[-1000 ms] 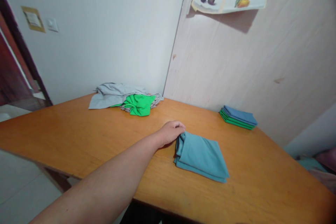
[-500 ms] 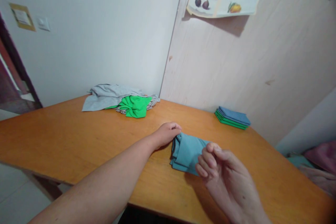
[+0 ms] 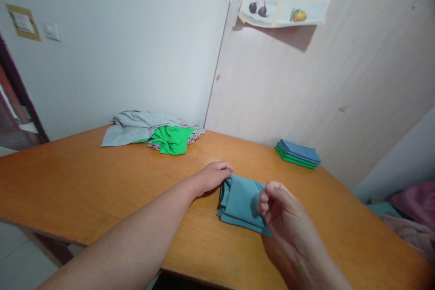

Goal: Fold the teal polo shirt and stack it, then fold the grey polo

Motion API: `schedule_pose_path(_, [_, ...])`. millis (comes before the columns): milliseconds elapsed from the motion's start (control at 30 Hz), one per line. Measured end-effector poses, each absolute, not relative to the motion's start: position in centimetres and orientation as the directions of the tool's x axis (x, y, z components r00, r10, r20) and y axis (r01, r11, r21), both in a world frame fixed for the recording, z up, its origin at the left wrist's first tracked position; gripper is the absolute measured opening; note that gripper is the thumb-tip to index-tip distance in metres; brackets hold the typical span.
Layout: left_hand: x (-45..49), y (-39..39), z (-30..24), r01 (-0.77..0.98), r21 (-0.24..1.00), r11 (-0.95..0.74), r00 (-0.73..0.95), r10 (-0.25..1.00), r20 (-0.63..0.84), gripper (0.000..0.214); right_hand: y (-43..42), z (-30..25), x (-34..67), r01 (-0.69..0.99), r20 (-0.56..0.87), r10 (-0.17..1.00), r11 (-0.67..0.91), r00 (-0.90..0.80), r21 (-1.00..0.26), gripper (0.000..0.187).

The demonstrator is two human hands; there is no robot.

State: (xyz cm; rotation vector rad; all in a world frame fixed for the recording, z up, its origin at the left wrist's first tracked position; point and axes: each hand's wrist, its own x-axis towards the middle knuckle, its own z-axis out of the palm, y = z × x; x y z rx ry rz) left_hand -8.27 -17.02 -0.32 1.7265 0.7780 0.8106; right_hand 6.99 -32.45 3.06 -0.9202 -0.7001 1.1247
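Note:
A folded teal cloth (image 3: 243, 201) lies on the table in front of me, its layered folds showing along the left and near edges. My left hand (image 3: 215, 176) rests at its far left corner, thumb and fingers closed on the fabric there. Over the cloth's right side is my right hand (image 3: 283, 210), its fingers curled in toward the thumb. That hand hides the right edge of the cloth, and I cannot tell whether it grips any fabric.
Against the wall at the back left lies a loose heap with a grey garment (image 3: 136, 127) and a bright green one (image 3: 173, 139). A neat stack of folded blue and green cloths (image 3: 299, 154) sits at the back right of the wooden table (image 3: 112, 190). Pinkish fabric (image 3: 414, 204) lies beyond its right side.
My right hand has moved down, closer to the cloth's right side, uncovering more of its near edge. My left hand stays at the far left corner. The view has shifted slightly.

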Motion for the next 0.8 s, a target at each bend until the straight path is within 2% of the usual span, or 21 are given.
schedule_pose_path(100, [-8.5,-17.0,-0.4,0.146,0.944,-0.296,0.592,0.791,0.157,0.035,-31.7,3.6,8.7,-0.255,0.071,0.931,0.170,0.359,-0.952,0.018])
schedule_pose_path(333, [-8.4,-16.4,-1.2,0.160,0.914,-0.373,0.646,0.739,0.189,0.043,-29.8,3.9,13.7,-0.176,0.060,0.846,0.179,0.530,-0.968,0.021])
schedule_pose_path(433, [-8.2,-16.1,-1.7,0.156,0.908,-0.388,0.641,0.739,0.205,0.039,-29.1,3.3,15.6,-0.073,0.049,0.780,0.121,0.623,-0.990,0.024])
schedule_pose_path(533, [-8.1,-15.9,-1.9,0.166,0.893,-0.418,0.629,0.742,0.230,0.034,-28.5,2.6,16.5,0.111,0.069,0.767,-0.003,0.639,-0.994,0.027])
schedule_pose_path(633, [-8.1,-15.9,-1.9,0.179,0.869,-0.461,0.614,0.743,0.268,0.028,-27.9,2.2,16.2,0.395,0.196,0.810,-0.048,0.552,-0.917,0.029])
schedule_pose_path(733, [-8.0,-16.0,-1.9,0.175,0.860,-0.480,0.602,0.743,0.292,0.023,-27.4,1.7,15.2,0.691,0.336,0.885,0.022,0.323,-0.723,0.039])
schedule_pose_path(800, [-8.0,-16.1,-1.9,0.177,0.859,-0.480,0.594,0.748,0.295,0.022,-27.2,1.0,14.5,0.820,0.315,0.935,0.047,0.165,-0.570,0.049])
